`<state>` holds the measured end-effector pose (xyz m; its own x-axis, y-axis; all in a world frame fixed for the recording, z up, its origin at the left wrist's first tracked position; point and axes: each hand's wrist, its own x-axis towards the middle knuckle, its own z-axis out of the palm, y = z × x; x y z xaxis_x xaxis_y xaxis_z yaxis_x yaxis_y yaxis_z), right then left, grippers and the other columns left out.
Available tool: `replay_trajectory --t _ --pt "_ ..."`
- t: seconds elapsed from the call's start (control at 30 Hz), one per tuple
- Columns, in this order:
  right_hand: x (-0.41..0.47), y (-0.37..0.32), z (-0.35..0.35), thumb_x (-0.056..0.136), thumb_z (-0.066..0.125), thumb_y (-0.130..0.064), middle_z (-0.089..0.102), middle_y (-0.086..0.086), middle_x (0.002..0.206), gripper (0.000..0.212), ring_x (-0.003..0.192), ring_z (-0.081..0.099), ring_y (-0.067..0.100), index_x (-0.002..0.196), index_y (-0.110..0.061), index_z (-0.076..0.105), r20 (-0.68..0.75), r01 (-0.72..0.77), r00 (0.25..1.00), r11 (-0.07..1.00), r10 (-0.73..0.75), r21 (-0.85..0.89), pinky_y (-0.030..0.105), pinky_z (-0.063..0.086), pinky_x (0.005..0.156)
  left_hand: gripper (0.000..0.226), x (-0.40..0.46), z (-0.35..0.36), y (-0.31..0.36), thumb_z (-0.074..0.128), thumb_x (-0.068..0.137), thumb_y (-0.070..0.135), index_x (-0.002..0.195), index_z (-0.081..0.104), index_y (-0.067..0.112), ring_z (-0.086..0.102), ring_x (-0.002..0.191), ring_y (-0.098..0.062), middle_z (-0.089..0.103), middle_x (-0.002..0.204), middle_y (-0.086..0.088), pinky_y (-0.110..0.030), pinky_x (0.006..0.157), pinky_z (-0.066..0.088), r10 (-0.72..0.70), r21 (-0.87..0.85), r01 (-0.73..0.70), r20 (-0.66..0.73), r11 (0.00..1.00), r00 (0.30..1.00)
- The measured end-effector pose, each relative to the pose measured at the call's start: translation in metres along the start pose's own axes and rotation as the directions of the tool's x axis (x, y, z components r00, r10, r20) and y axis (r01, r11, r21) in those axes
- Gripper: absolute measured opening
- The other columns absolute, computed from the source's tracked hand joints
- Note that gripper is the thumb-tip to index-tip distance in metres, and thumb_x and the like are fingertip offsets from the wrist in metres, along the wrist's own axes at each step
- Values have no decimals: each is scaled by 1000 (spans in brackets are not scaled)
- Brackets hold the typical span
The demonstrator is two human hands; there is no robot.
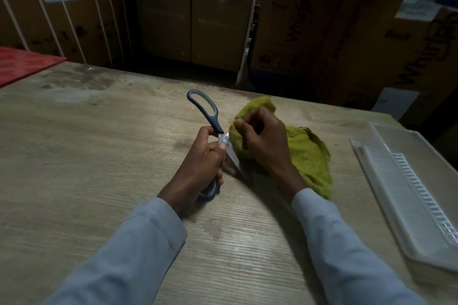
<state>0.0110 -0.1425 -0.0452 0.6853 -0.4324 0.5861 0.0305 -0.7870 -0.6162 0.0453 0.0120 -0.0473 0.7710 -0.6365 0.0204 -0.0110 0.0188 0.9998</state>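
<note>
From the head view, the left hand (205,156) held blue-handled scissors (204,109) over the middle of the table (99,143), its fingers clamped round them near the pivot. One handle loop stuck up. The right hand (262,141) pinched a green cloth (309,153) against the blade. A clear plastic tray (409,193) lay well to the right, with cardboard boxes (198,20) behind.
</note>
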Motion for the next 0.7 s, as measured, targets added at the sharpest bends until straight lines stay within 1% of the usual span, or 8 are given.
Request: replay_trajectory --t 0.13,0.23,0.3,0.37,0.43,0.5,0.57,0.7 --pt "11 11 -7 93 62 -27 61 0 81 17 74 59 13 89 -11 60 -199 -181 959 976 203 122 48 54 73 20 -5 -1 2 45 103 16 108 47 35 45 50 -11 52 68 -3 -29 47 45 27 -20 -26 24 999 999" --pt "10 19 -23 96 60 -25 62 -4 82 16 77 59 7 92 -9 62 -252 -325 880 896 404 301 47 54 84 23 -5 -3 8 51 100 14 111 53 35 53 54 -15 61 78 -7 -26 48 47 147 -7 -148 -32 989 989" --pt "10 22 -36 98 57 -25 67 6 92 19 88 65 21 98 -7 64 -260 -382 809 808 527 449 45 56 85 24 -3 -7 10 59 97 15 107 57 36 63 64 -16 68 87 -5 -26 55 51 272 102 -263 -91 959 958" --pt "11 23 -50 100 53 -28 70 13 102 26 92 67 25 108 -5 64 -186 -428 735 660 652 618 36 58 73 21 -3 -11 9 66 92 15 100 63 34 68 81 -19 69 95 -2 -36 67 57 357 181 -331 -132 926 925" --pt "9 23 -61 101 50 -29 73 12 103 29 88 71 22 114 -8 65 -8 -473 689 458 724 753 31 58 65 17 -5 -12 5 70 87 17 92 67 33 68 86 -18 70 96 8 -44 73 58 410 305 -354 -144 884 901" --pt "5 21 -66 100 51 -28 74 13 105 29 91 72 25 115 -9 66 150 -523 679 330 718 786 37 60 74 13 -5 -13 2 75 83 22 85 67 32 66 80 -8 70 90 17 -41 69 57 470 521 -331 -158 787 869" --pt "3 20 -66 98 54 -25 73 16 108 26 92 71 27 113 -9 67 214 -571 698 351 683 742 40 60 80 13 -4 -16 1 78 79 26 82 67 30 65 75 -6 69 83 19 -40 65 56 531 661 -318 -144 680 835" --pt "4 13 -61 96 57 -23 70 16 101 13 84 68 27 99 -13 66 270 -600 746 438 609 669 37 59 70 11 -4 -20 1 78 79 29 79 68 29 65 70 -7 70 75 15 -37 61 54 558 714 -315 -126 625 821"
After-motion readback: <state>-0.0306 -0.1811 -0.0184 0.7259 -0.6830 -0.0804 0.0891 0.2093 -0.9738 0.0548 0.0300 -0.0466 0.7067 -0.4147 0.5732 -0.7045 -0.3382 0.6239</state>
